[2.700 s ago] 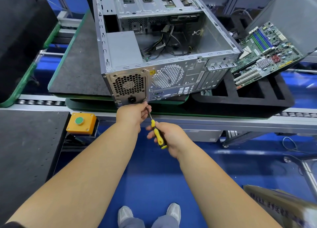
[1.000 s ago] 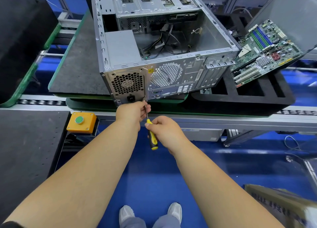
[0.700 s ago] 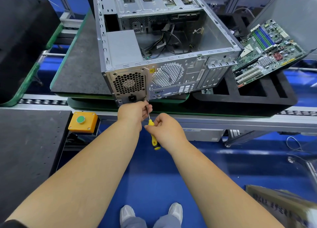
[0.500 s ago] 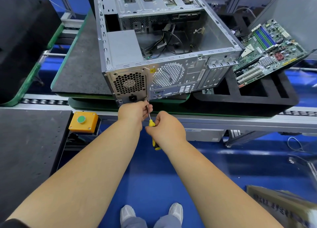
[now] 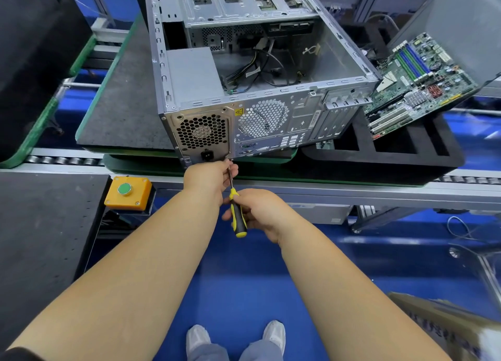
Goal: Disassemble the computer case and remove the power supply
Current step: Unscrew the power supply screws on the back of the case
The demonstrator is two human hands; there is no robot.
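We saw the computer case [image 5: 260, 95] lying on its side with the side panel off, resting on a dark mat on the conveyor surface [image 5: 352, 191], its rear panel facing us. The power supply [image 5: 193, 76] sat in the case's near-left corner, its honeycomb fan grille and black power socket showing at the rear. Our left hand [image 5: 210, 177] was at the lower edge of the rear panel just below the socket, its fingers pinching the metal shaft of the screwdriver [image 5: 236, 211] near the tip. Our right hand [image 5: 260, 211] was wrapped around the yellow-and-black handle, fingers curled tight on it. A green motherboard [image 5: 414, 86] leaned tilted over a black foam tray [image 5: 393, 154] to the right of the case. An orange box with a green button [image 5: 127, 192] sat to the left, below the conveyor edge.
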